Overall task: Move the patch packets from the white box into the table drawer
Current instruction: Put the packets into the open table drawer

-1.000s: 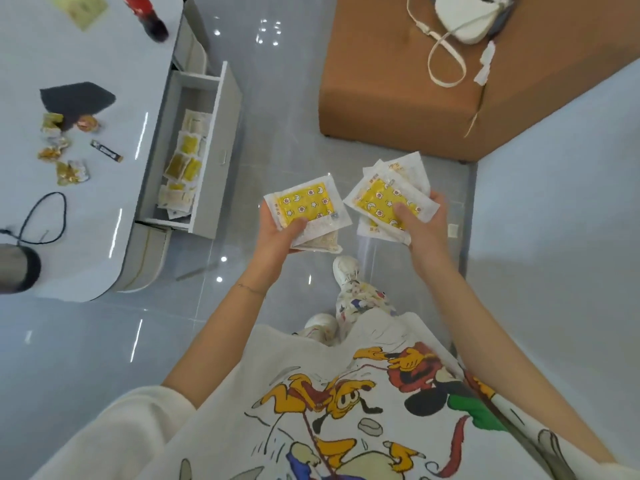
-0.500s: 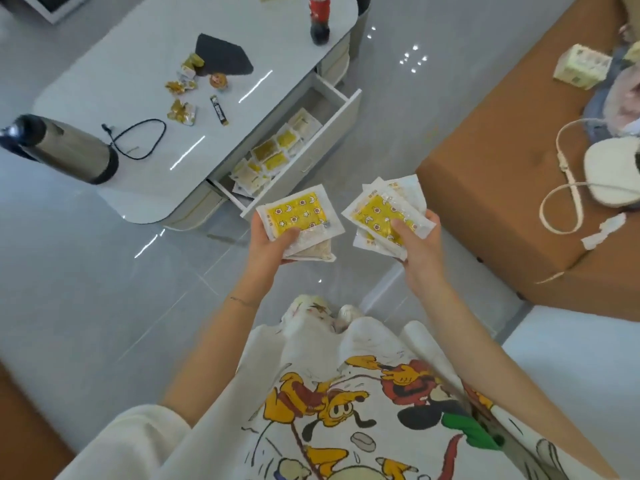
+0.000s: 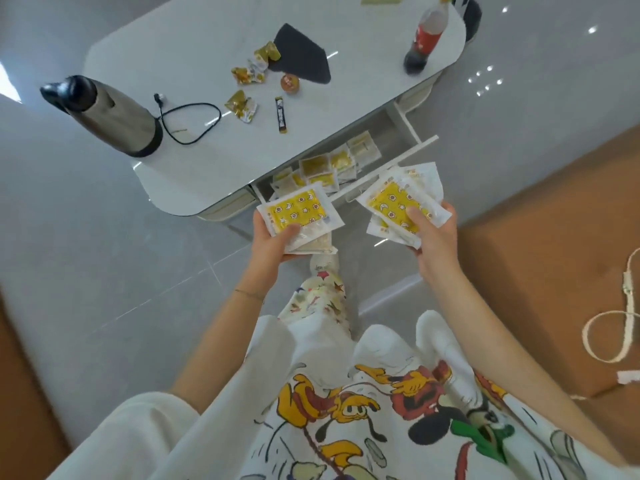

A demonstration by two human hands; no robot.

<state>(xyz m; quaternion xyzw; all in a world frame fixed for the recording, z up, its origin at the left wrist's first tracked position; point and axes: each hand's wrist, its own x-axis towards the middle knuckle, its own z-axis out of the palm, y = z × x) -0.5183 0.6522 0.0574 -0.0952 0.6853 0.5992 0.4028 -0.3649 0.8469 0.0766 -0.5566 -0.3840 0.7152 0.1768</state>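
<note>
Both hands are full here — the left hand (image 3: 273, 242) has its grip wrapped round a small stack of patch packets (image 3: 298, 211), thumb pressed on the yellow star-print face of the top one. The right hand (image 3: 433, 233) is grasping a messier fan of packets (image 3: 401, 199) the same way, thumb on top. Both bunches are up in the air just in front of the open drawer (image 3: 412, 128), and the right bunch overlaps the drawer's front panel from this angle. Inside the drawer there's already a loose pile of packets (image 3: 325, 168) lying flat. On the white tabletop (image 3: 207, 46) there's a steel flask (image 3: 107, 114) with a black cord (image 3: 194, 121) next to it, some crumpled gold wrappers (image 3: 249, 71), a little dark stick sachet (image 3: 281, 114), a dark flat sheet (image 3: 301, 55) and a red-label soda bottle (image 3: 426, 36) at the far corner. Brown sofa (image 3: 554, 237) off to the right — with a white strap (image 3: 606, 330) lying on it.
</note>
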